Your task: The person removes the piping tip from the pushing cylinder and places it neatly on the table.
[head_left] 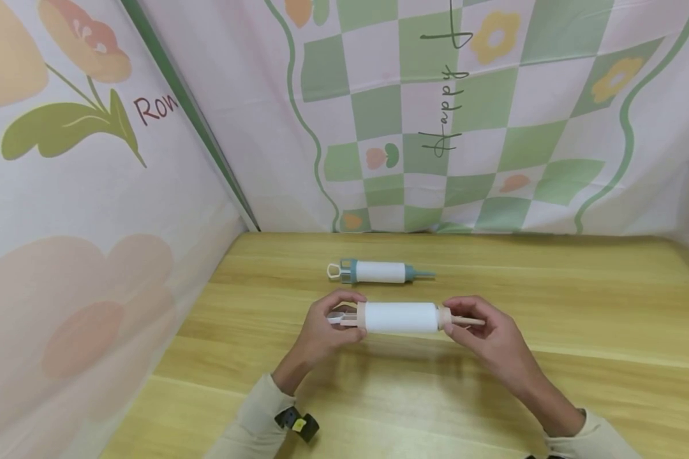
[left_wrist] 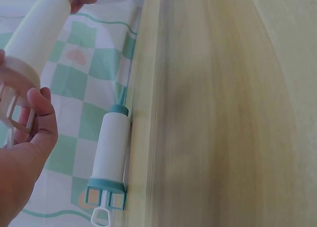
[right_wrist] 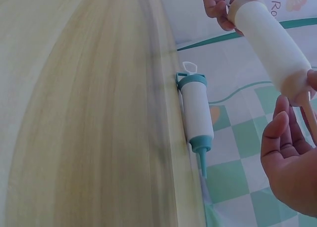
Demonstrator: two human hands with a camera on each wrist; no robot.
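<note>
The left hand pinches the pink collar and the right hand the pink nozzle cap of a white tube, held between them above the wooden surface; as I judge it, an uneven twist or pull could loosen an end and drop the tube; just beyond lies a blue-ended tube, near the back edge and patterned curtain, so reaching forward risks a knock; I see more room rightward and on the near side.
</note>
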